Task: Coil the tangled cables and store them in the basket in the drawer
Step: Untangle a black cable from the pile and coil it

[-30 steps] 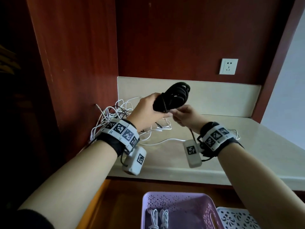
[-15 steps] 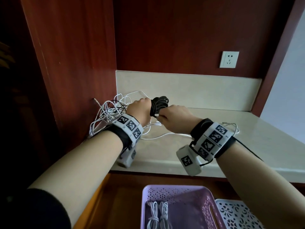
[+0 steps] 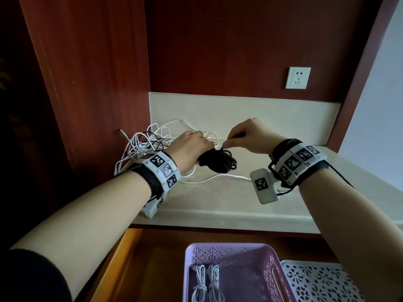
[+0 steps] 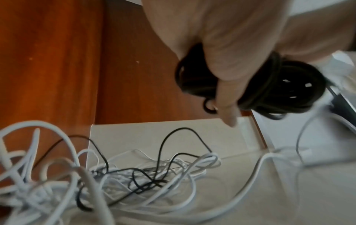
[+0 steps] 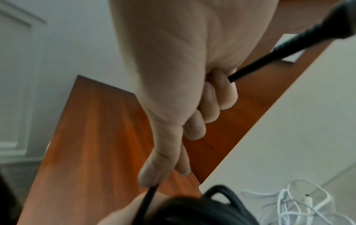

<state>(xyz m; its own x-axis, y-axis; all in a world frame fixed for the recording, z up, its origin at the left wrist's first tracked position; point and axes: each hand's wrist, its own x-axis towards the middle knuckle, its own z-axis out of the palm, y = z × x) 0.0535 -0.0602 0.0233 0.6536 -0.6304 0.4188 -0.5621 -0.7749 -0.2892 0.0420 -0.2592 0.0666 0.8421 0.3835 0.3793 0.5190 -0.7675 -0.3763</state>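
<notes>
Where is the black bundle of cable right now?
In the head view, the black bundle is gripped in the left hand above the countertop, right of the tangled white cables; the right hand pinches its loose end.

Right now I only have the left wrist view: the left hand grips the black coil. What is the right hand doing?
Observer: The right hand pinches the coil's loose tail between thumb and forefinger, just above the coil.
Operator: Where is the plug?
Observer: The right wrist view shows the tail running through the curled fingers, with the plug sticking out past them.
Operator: Anything in the basket?
Observer: Two white coils lie in the purple basket, which sits in the open drawer below the counter.
</notes>
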